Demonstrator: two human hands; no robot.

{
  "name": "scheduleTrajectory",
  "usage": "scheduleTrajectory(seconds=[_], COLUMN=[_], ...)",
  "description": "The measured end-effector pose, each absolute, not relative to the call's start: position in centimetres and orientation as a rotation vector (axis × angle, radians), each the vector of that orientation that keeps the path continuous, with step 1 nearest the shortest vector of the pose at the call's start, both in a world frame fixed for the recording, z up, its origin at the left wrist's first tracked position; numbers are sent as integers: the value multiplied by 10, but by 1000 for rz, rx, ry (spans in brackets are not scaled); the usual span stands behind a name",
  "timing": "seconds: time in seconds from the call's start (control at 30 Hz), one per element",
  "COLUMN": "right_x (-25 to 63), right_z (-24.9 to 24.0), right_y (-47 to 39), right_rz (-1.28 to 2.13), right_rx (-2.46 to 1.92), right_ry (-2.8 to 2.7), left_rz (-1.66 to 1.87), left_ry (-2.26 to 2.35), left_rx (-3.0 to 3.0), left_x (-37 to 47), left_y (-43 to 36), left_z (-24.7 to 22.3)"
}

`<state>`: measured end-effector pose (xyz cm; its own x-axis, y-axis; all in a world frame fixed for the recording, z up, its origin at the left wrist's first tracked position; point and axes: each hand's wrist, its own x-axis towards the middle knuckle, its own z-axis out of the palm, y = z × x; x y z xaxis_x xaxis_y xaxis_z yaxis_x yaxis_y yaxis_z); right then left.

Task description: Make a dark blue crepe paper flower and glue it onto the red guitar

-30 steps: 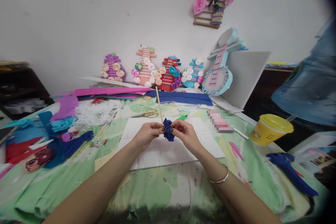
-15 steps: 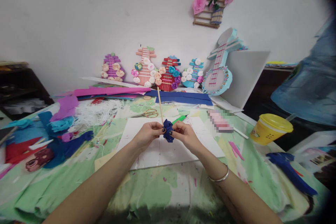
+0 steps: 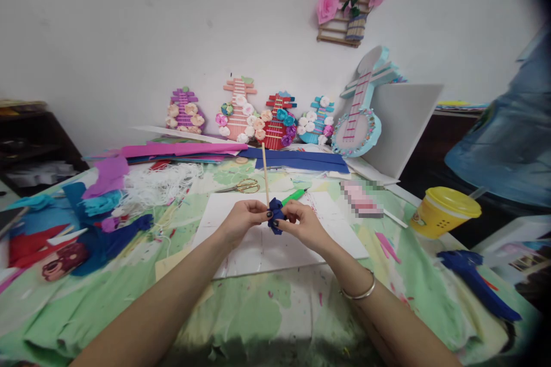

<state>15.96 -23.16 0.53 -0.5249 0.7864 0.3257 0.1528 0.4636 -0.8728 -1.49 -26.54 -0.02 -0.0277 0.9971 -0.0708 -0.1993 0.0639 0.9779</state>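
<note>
Between my two hands is a dark blue paper flower [image 3: 276, 207], held over a white board [image 3: 241, 258]. A thin wooden stick [image 3: 266, 175] stands up from behind the flower, leaning slightly left. My left hand [image 3: 246, 219] pinches the flower's left side with thumb and fingers. On the other side, my right hand [image 3: 303, 222] grips the flower's right edge between thumb and forefinger. Just behind my right fingers lies a green marker [image 3: 296, 195]. Gold-handled scissors [image 3: 246, 186] rest beyond the board. The stick's lower end is hidden by the flower.
Several decorated paper lutes [image 3: 278, 120] lean on the wall. Blue paper strips [image 3: 301, 160] lie before them. White shredded strings [image 3: 148, 186] and coloured scraps cover the left. At right are a yellow-lidded tub [image 3: 445, 212] and a blue glue gun [image 3: 480, 284].
The stick has tipped slightly to the right and stands a bit more upright. My right thumb has shifted slightly left and down across the flower.
</note>
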Motion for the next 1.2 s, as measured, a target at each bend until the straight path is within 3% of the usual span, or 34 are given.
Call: scheduleTrajectory(seconds=[0.4, 0.8, 1.2], right_x=[164, 165, 164], right_z=[3, 11, 15], right_y=[-227, -225, -229], right_rz=[1302, 1226, 1385], right_rx=[-639, -676, -588], right_ry=[-1898, -1521, -1468], left_rz=[1199, 1211, 1053], left_ry=[963, 973, 1059], left_rx=[1129, 1142, 1217], left_x=[-17, -13, -4], left_y=[-265, -268, -273], left_z=[-2, -1, 5])
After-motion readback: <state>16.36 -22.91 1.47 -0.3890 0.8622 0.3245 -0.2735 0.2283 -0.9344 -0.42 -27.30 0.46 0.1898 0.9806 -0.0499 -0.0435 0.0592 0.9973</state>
